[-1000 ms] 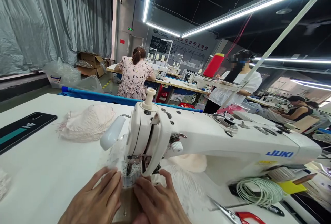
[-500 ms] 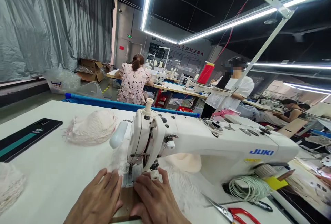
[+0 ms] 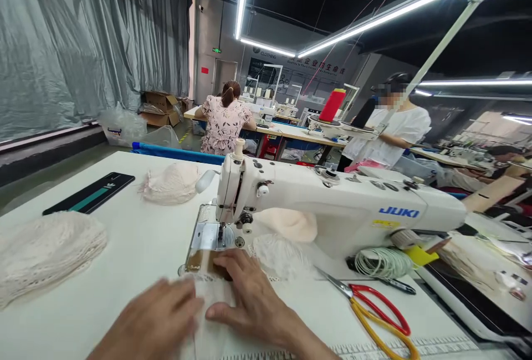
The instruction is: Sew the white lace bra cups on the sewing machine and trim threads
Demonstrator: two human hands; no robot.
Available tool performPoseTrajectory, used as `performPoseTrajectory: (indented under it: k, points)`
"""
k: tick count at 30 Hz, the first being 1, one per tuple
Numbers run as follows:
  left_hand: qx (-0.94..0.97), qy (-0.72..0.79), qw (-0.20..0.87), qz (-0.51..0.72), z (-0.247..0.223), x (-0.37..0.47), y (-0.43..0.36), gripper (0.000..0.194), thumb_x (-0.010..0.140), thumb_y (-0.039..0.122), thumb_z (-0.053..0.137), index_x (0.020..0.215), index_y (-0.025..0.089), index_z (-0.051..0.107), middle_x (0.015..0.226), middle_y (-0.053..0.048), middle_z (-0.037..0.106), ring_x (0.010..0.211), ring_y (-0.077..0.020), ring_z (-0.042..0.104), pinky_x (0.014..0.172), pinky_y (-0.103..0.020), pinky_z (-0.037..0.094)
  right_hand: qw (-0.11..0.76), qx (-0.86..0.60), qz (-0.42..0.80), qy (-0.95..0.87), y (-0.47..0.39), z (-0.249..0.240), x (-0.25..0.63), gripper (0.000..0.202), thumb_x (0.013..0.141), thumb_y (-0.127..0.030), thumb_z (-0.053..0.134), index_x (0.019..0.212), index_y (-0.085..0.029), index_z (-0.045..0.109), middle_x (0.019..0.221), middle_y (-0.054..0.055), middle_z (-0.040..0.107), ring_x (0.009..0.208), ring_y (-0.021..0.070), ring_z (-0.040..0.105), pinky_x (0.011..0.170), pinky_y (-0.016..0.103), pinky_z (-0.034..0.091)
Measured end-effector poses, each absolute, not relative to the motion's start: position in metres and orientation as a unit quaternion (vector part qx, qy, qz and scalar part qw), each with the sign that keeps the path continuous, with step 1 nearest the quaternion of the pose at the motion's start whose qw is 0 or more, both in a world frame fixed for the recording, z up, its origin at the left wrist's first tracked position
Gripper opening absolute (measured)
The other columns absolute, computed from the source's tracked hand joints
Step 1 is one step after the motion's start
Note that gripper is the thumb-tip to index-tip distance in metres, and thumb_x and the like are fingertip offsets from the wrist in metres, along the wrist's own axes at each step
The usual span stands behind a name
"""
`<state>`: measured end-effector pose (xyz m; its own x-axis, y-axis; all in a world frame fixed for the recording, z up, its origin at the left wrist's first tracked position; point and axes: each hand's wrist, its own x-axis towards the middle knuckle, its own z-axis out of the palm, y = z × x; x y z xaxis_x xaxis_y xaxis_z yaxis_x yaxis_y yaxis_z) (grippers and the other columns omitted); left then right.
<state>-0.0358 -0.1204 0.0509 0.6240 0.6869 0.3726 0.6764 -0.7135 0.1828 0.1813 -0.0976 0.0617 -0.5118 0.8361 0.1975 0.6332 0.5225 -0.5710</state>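
My right hand (image 3: 253,296) lies flat in front of the sewing machine (image 3: 332,199), thumb spread from the fingers. It rests on sheer white lace-edged fabric (image 3: 214,327), with its fingertips near the brown front part of the machine's plate (image 3: 199,260). My left hand (image 3: 160,315) is at the fabric's left edge, blurred by motion, so its grip is unclear. The needle area (image 3: 222,232) is uncovered by the hands. Behind my right hand, gathered white lace (image 3: 280,255) and a cream moulded cup (image 3: 288,223) lie under the machine arm.
Scissors (image 3: 380,315) with red and yellow handles lie at right, by a coil of pale cord (image 3: 380,263). A stack of lace pieces (image 3: 54,252), another lace bundle (image 3: 172,183) and a black case (image 3: 89,194) are at left. A ruler strip (image 3: 444,344) runs along the front.
Both hands have drawn back toward me from the needle, and white fabric now shows beneath them. The view has shifted, bringing the scissors and left stack further into sight.
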Motion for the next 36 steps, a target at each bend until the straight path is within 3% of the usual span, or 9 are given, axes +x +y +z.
performPoseTrajectory:
  k: [4, 6, 9, 13, 16, 21, 24, 30, 36]
  points:
    - [0.833, 0.484, 0.222, 0.151, 0.072, -0.022, -0.077, 0.028, 0.079, 0.029, 0.054, 0.106, 0.024, 0.057, 0.104, -0.006, 0.057, 0.097, -0.0263, 0.054, 0.08, -0.035, 0.042, 0.207, -0.496, 0.229, -0.812, -0.111, 0.065, 0.175, 0.052, 0.074, -0.025, 0.071, 0.119, -0.015, 0.048, 0.124, 0.014, 0.048, 0.113, 0.0325, 0.043, 0.097, 0.054, 0.029]
    - [0.815, 0.492, 0.281, 0.127, 0.073, -0.018, -0.071, 0.034, 0.07, 0.033, 0.06, 0.103, 0.023, 0.056, 0.097, -0.005, 0.058, 0.095, -0.0282, 0.054, 0.079, -0.035, 0.04, 0.233, -0.526, 0.231, -0.785, -0.117, 0.062, 0.172, 0.042, 0.071, -0.008, 0.061, 0.112, -0.016, 0.052, 0.119, 0.013, 0.051, 0.11, 0.0314, 0.043, 0.096, 0.055, 0.028]
    - [0.8, 0.496, 0.312, 0.129, 0.071, -0.021, -0.078, 0.016, 0.069, 0.032, 0.054, 0.082, 0.021, 0.053, 0.078, -0.001, 0.055, 0.083, -0.0266, 0.053, 0.071, -0.032, 0.037, 0.279, -0.535, 0.272, -0.75, -0.122, 0.057, 0.169, 0.039, 0.067, 0.002, 0.048, 0.099, -0.018, 0.056, 0.104, 0.007, 0.056, 0.1, 0.026, 0.046, 0.092, 0.049, 0.031]
    - [0.776, 0.481, 0.382, 0.144, 0.08, -0.033, -0.106, 0.022, 0.074, 0.041, 0.048, 0.067, 0.021, 0.043, 0.071, 0.003, 0.044, 0.07, -0.0182, 0.046, 0.061, -0.025, 0.034, 0.304, -0.516, 0.331, -0.729, -0.134, 0.06, 0.165, 0.023, 0.072, -0.007, 0.054, 0.092, -0.017, 0.058, 0.086, 0.003, 0.057, 0.085, 0.0195, 0.05, 0.083, 0.037, 0.038]
    - [0.718, 0.441, 0.511, 0.171, 0.088, -0.045, -0.134, 0.033, 0.072, 0.05, 0.054, 0.066, 0.02, 0.041, 0.066, 0.006, 0.033, 0.062, -0.0125, 0.034, 0.055, -0.021, 0.028, 0.309, -0.487, 0.389, -0.718, -0.152, 0.072, 0.162, 0.006, 0.078, -0.017, 0.054, 0.081, -0.016, 0.06, 0.073, 0.0, 0.056, 0.072, 0.0143, 0.05, 0.069, 0.026, 0.04]
    - [0.586, 0.347, 0.707, 0.191, 0.077, -0.057, -0.18, 0.053, 0.062, 0.062, 0.072, 0.081, 0.015, 0.055, 0.069, 0.004, 0.044, 0.063, -0.0118, 0.033, 0.055, -0.021, 0.025, 0.31, -0.414, 0.548, -0.658, -0.192, 0.089, 0.163, 0.009, 0.079, -0.021, 0.055, 0.079, -0.015, 0.061, 0.068, -0.003, 0.052, 0.065, 0.0099, 0.043, 0.062, 0.02, 0.036]
    - [0.556, 0.342, 0.733, 0.191, 0.061, -0.05, -0.201, 0.06, 0.057, 0.064, 0.075, 0.086, 0.015, 0.056, 0.07, 0.003, 0.048, 0.063, -0.0114, 0.035, 0.056, -0.021, 0.025, 0.287, -0.396, 0.55, -0.677, -0.21, 0.089, 0.165, 0.01, 0.08, -0.022, 0.054, 0.08, -0.014, 0.061, 0.068, -0.003, 0.052, 0.063, 0.0097, 0.043, 0.059, 0.02, 0.035]
    - [0.543, 0.385, 0.726, 0.173, 0.035, -0.034, -0.224, 0.05, 0.073, 0.065, 0.062, 0.068, 0.016, 0.052, 0.058, 0.006, 0.039, 0.055, -0.0093, 0.03, 0.051, -0.021, 0.024, 0.258, -0.432, 0.51, -0.698, -0.227, 0.072, 0.171, 0.026, 0.087, -0.032, 0.051, 0.068, -0.015, 0.054, 0.059, -0.004, 0.043, 0.058, 0.0086, 0.038, 0.054, 0.02, 0.031]
    - [0.491, 0.353, 0.781, 0.158, 0.03, -0.041, -0.23, 0.049, 0.07, 0.059, 0.07, 0.084, 0.012, 0.066, 0.07, -0.002, 0.062, 0.06, -0.0129, 0.049, 0.059, -0.022, 0.035, 0.212, -0.427, 0.573, -0.667, -0.24, 0.054, 0.177, 0.021, 0.086, -0.035, 0.057, 0.082, -0.015, 0.061, 0.065, -0.003, 0.05, 0.061, 0.0091, 0.044, 0.054, 0.019, 0.033]
